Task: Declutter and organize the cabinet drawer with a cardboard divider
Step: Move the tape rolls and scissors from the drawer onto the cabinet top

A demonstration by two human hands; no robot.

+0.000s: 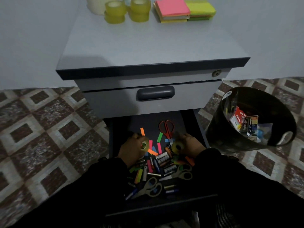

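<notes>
From the head view, both hands were down inside the open lower drawer [118, 129] of the grey cabinet [148, 46]; the left hand [131, 149] was curled round a small yellowish tape roll [144, 145], and the right hand [190, 145] gripped a second tape roll [177, 146]; dark sleeves covered both forearms. Between the hands lay coloured paper strips [159, 137], green, pink, orange and blue; just beyond the right hand lay red-handled scissors [167, 128]. Nearer the person than the hands, a heap of batteries [162, 159] mixed with more strips; one pair of grey scissors [152, 186] lay below the left hand's side, another grey pair [183, 172] just under the right wrist; pens [131, 194] lay at the drawer's near edge. Well beyond the hands, on the cabinet top, stood stacked yellow tape rolls [127, 11] beside sticky-note pads [184, 9]. To the right of the right hand stood a black bin [230, 137] on the patterned floor [41, 129], holding packaging [243, 123]; no cardboard divider could be made out.
</notes>
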